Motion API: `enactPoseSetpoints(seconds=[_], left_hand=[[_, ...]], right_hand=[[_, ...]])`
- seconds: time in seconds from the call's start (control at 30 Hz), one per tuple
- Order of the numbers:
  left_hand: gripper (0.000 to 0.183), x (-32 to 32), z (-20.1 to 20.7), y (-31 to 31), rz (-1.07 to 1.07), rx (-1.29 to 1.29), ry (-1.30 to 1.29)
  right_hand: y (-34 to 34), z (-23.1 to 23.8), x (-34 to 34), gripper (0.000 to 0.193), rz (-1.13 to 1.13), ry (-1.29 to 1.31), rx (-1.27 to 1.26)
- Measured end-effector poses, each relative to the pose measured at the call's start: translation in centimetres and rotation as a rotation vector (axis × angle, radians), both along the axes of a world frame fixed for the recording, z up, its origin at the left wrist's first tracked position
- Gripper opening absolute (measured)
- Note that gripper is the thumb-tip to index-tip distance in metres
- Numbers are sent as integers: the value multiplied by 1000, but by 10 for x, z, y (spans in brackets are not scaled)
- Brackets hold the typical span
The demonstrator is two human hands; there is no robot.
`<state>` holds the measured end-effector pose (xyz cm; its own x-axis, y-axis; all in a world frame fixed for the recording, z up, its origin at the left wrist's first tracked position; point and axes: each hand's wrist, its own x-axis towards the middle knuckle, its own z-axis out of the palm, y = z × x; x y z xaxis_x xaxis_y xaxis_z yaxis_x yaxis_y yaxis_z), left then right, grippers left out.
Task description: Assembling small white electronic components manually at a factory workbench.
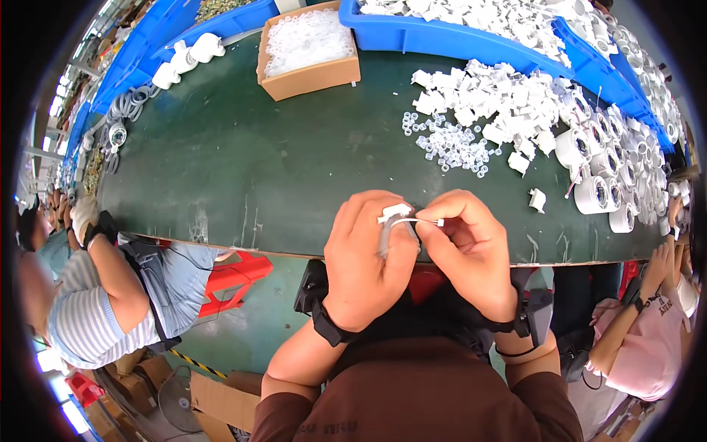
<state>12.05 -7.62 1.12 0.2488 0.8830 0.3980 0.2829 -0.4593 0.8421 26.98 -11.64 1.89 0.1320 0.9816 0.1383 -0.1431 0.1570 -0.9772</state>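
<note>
Left hand [366, 254] curls closed around white part [396, 211] at table's [221, 147] near edge, likely steadying it; right thumb and finger pinch wire [406, 219] near plug [440, 222], probably for control. Right hand [475, 247] otherwise half-curled. Beyond: clear rings [453, 144], white pieces [508, 96], seemingly piled for easy reach; carton [317, 82], blue bin [456, 46] line far side.

I wear a dark brown shirt [423, 390] with short sleeves [543, 404], a faint row of darker lettering [328, 427] showing low on its left side. Below my left hand [367, 267], a broad black strap [330, 324] circles the wrist, with a chunky black device [313, 286] at its outer side. My right hand [475, 250] has a black wristband [522, 309], a grey, dark-edged device [541, 318] and a thin black cord [527, 351] further up the forearm.
</note>
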Motion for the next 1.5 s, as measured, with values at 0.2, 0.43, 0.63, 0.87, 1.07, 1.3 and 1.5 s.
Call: enactPoseSetpoints(seconds=[0.2, 0.43, 0.63, 0.87, 1.07, 1.3, 1.5], left_hand=[[14, -3, 7, 0, -136, -27, 52], [14, -5, 11, 5, -246, 39, 126], [10, -11, 7, 3, -120, 22, 73], [9, -11, 3, 3, -117, -1, 55], [9, -16, 3, 1, 20, 8, 42], [18, -9, 6, 0, 65, 53, 105], [23, -9, 12, 3, 38, 73, 156]], right_hand=[[-3, 2, -1, 9, 14, 149, -129], [-13, -3, 7, 9, 106, 346, -167], [-27, 5, 59, 20, -256, -614, -12], [-33, 12, 125, 25, -513, -1296, -262], [-27, 19, 106, 36, -370, -1248, -171], [-20, 27, 23, 40, 116, -110, -134], [-5, 21, -5, 41, 88, -192, -63]])
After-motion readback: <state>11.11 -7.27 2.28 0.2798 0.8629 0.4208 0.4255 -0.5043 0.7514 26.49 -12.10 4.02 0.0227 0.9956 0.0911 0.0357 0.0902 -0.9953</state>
